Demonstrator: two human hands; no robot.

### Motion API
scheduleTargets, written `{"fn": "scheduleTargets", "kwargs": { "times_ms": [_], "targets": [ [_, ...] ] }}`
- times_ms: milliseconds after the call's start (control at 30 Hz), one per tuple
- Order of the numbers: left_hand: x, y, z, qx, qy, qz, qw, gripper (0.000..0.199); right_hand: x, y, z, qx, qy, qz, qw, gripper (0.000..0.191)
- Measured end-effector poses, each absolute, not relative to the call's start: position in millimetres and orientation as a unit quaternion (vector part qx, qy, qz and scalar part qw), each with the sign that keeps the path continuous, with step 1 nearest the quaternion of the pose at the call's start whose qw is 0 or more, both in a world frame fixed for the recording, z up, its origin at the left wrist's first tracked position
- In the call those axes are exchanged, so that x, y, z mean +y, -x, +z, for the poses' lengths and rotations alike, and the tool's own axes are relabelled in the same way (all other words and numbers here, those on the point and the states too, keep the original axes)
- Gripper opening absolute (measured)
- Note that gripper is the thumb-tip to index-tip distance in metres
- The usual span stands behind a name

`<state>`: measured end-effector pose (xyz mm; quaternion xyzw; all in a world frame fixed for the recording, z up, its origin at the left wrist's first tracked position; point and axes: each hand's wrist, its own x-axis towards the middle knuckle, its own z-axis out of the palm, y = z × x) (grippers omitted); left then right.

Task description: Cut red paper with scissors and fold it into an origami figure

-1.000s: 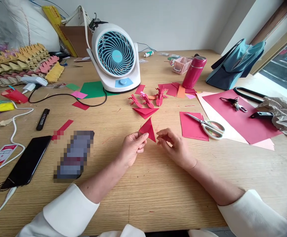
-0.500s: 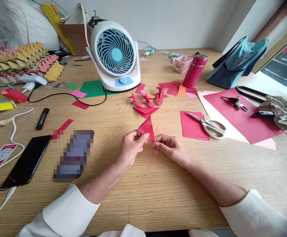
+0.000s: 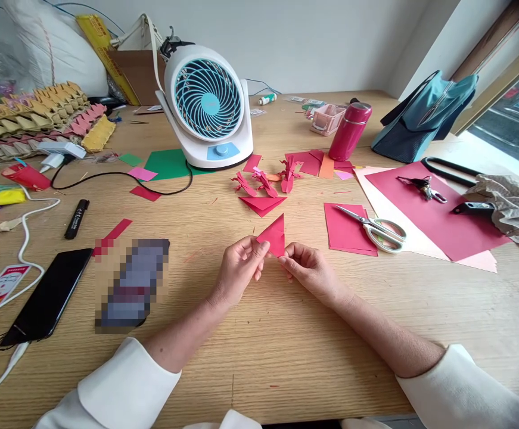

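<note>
Between my hands is a red paper triangle (image 3: 274,234), its tip pointing away from me. My left hand (image 3: 242,266) pinches its left corner, thumb on top. With thumb and forefinger, my right hand (image 3: 306,266) grips the lower right corner. Just beyond lies a flat folded red paper (image 3: 263,204), and behind it stand red origami figures (image 3: 267,181). To the right of my hands, scissors (image 3: 378,230) with white handles rest on a stack of red paper squares (image 3: 346,231).
A white fan (image 3: 210,107) stands at the back. On the left are a black phone (image 3: 49,295), a marker (image 3: 77,218) and a white cable. A pink thermos (image 3: 351,131), a teal bag (image 3: 422,122) and a large red sheet (image 3: 442,220) with keys are on the right.
The paper triangle has shifted slightly right and turned, its right edge now nearly upright. Both hands still hold its corners; the camera view has moved a little.
</note>
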<state>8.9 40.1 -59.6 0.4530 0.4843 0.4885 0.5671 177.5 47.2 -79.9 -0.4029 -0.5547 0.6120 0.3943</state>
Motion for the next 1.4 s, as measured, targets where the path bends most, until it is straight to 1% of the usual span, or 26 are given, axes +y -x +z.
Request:
{"fn": "scheduleTargets", "kwargs": {
  "times_ms": [133, 267, 700, 967, 1100, 1233, 1400],
  "targets": [
    [41.5, -8.8, -57.6, 0.492, -0.435, 0.510, 0.555, 0.032, 47.4, -177.8, -80.7, -0.556, 0.406, 0.610, 0.392, 0.033],
    [43.3, -9.1, -57.5, 0.506, -0.428, 0.505, 0.553, 0.032, 47.7, -178.1, -82.5, -0.565, 0.411, 0.598, 0.393, 0.032],
    [44.9, -8.1, -62.6, 0.510, -0.406, 0.461, 0.602, 0.032, 47.2, -177.9, -83.6, -0.595, 0.422, 0.573, 0.374, 0.028],
    [44.9, -5.1, -56.4, 0.484, -0.382, 0.448, 0.647, 0.036, 48.0, -179.7, -84.2, -0.583, 0.426, 0.583, 0.372, 0.029],
    [46.6, -3.5, -55.5, 0.479, -0.382, 0.473, 0.634, 0.038, 48.8, -180.3, -85.4, -0.575, 0.423, 0.591, 0.377, 0.030],
    [47.9, -3.6, -59.6, 0.490, -0.401, 0.479, 0.608, 0.034, 48.2, -179.3, -84.6, -0.581, 0.429, 0.584, 0.371, 0.030],
    [47.9, -3.6, -63.1, 0.488, -0.390, 0.476, 0.619, 0.033, 47.3, -179.4, -83.4, -0.594, 0.430, 0.573, 0.365, 0.029]
  ]
}}
